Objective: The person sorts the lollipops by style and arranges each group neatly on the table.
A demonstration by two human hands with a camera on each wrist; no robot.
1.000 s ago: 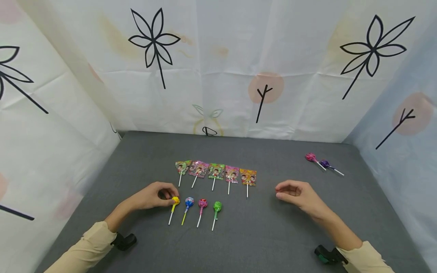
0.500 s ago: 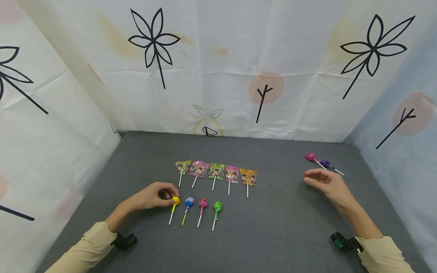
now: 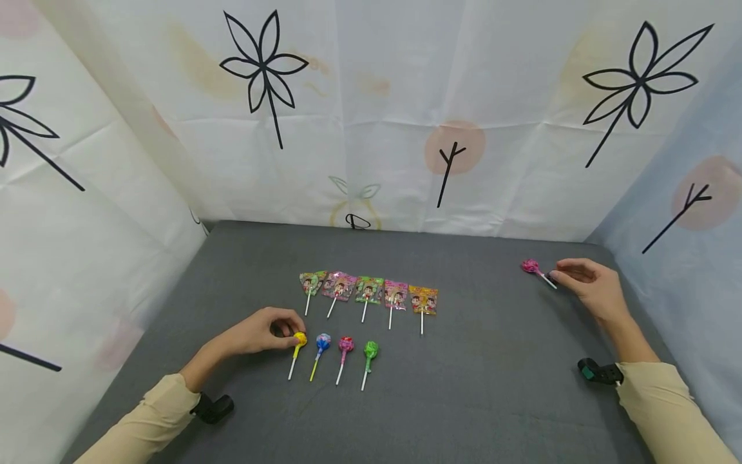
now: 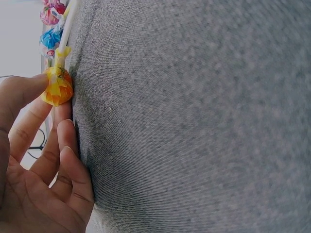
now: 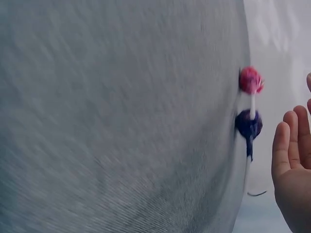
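At the left end of the near row, my left hand (image 3: 268, 332) pinches the round head of a yellow lollipop (image 4: 59, 91) between thumb and fingertips, its stick pointing toward the front. Far right, my right hand (image 3: 596, 289) hovers over a purple lollipop (image 5: 249, 124), mostly hidden behind the fingers in the head view. In the right wrist view those fingers are extended and stand apart from it. Just left of the purple one lies a pink lollipop (image 3: 530, 265), stick slanting toward the hand. Blue (image 3: 323, 341), red-pink (image 3: 346, 344) and green (image 3: 371, 349) lollipops continue the near row.
Behind the near row, several flat-wrapped lollipops line up, from a green one (image 3: 313, 281) to an orange one (image 3: 424, 299). The grey table (image 3: 464, 399) meets a patterned white curtain (image 3: 394, 77) at the back and sides.
My right hand has moved right and away from me, from beside the rows to the purple lollipop. My left hand stays at the yellow lollipop.
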